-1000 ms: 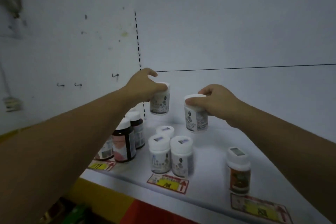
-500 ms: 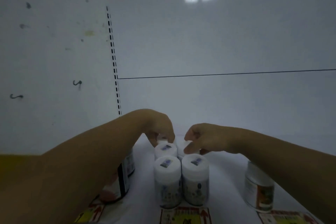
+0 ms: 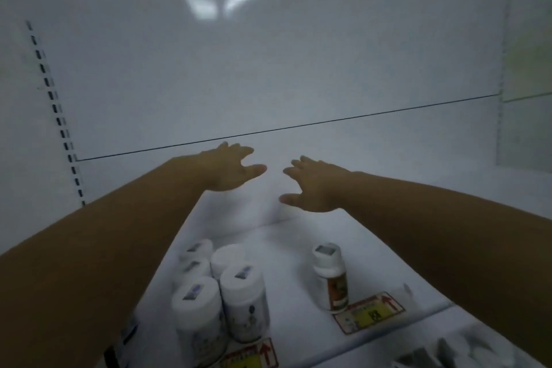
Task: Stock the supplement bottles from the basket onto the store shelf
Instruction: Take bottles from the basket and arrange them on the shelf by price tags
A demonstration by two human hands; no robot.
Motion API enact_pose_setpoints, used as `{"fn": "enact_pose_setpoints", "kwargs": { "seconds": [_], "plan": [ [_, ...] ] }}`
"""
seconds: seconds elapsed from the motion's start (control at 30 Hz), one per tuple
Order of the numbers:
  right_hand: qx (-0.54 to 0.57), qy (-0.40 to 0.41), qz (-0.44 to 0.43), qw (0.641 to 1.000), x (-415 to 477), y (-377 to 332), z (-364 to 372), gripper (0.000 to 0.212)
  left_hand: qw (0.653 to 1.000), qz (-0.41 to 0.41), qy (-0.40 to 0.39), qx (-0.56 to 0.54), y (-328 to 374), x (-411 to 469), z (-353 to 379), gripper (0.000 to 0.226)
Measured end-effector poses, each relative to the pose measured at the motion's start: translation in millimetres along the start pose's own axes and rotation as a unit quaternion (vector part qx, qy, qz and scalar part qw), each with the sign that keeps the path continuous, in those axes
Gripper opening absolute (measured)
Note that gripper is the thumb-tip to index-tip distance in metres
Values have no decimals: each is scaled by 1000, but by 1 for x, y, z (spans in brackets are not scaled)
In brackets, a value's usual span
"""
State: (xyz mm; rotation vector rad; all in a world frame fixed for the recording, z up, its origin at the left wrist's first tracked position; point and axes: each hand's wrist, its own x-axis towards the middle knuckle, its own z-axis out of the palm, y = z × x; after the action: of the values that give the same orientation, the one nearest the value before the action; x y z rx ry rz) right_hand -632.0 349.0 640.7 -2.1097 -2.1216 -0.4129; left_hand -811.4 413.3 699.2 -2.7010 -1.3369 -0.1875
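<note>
Bottles (image 3: 221,287) stand on shelf (image 3: 298,248) below both spread, empty hands, left hand (image 3: 230,167), right hand (image 3: 310,185).

white shelf (image 3: 298,251) | five white bottles (image 3: 221,290) clustered left | orange-label bottle (image 3: 331,276) right

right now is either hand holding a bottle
No, the left hand and the right hand are both open and empty above the shelf, while the white bottles stand below them.
</note>
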Motion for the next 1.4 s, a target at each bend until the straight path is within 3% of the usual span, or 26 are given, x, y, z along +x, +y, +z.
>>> {"fn": "enact_pose_setpoints", "kwargs": {
  "seconds": [0.17,0.37,0.53,0.63,0.7,0.83,1.03,1.27,1.4],
  "plan": [
    [-33,14,8,999,-65,53,-19,73,997,25,-62,43,71,-3,-4,77],
    [-45,40,40,997,-178,138,-34,72,994,111,-3,11,204,-10,-10,79],
    [-45,16,85,995,-296,215,-22,70,981,187,-15,-48,353,-19,11,74],
    [-18,80,109,991,-364,256,-17,55,961,230,-15,-151,424,-32,34,67],
    [-4,106,128,986,-410,279,-10,44,939,254,-64,-223,472,-44,62,61],
    [-3,62,153,986,-474,314,30,37,925,281,-185,-178,538,-66,131,66],
    [49,-43,186,980,-496,352,104,39,935,212,-242,-147,539,-45,200,57],
    [196,-70,241,948,-449,367,202,41,941,123,-244,-201,507,15,295,50],
    [201,-160,184,949,-420,373,263,45,949,119,-250,-148,499,48,370,67]
  ]
}}
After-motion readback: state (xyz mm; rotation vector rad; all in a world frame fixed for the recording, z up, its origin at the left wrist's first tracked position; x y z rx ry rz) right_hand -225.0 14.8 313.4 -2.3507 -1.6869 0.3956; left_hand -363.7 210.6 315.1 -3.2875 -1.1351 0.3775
